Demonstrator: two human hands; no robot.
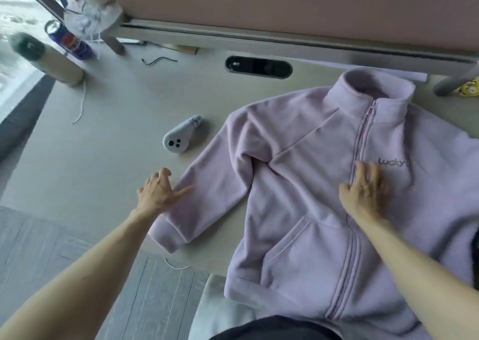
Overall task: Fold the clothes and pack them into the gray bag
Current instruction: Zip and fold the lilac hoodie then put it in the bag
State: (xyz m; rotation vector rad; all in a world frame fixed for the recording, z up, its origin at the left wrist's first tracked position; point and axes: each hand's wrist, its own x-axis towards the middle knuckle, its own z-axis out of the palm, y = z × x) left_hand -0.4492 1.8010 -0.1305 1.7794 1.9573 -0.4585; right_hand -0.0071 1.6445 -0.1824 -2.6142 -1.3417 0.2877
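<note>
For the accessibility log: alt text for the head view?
A lilac fleece jacket lies zipped, front up, on a beige table. The right hand presses flat on its chest; the left hand touches the outstretched sleeve near the cuff. A grey controller lies beside that sleeve.

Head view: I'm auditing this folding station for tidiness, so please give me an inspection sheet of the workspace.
Surface: beige table, with a jacket spread on its right half.
Job's things: lilac jacket, zipped, lying front up; one sleeve is angled out to the left; gray bag not seen.
Clutter: white controller beside the sleeve; tube and blue can at the far left corner.
Hands: left hand with fingers loosely curled, at the sleeve; right hand flat on the chest by the zip.
Cables: black cable near the far edge; white string at left.
Surroundings: pink partition behind; gray floor below.
</note>
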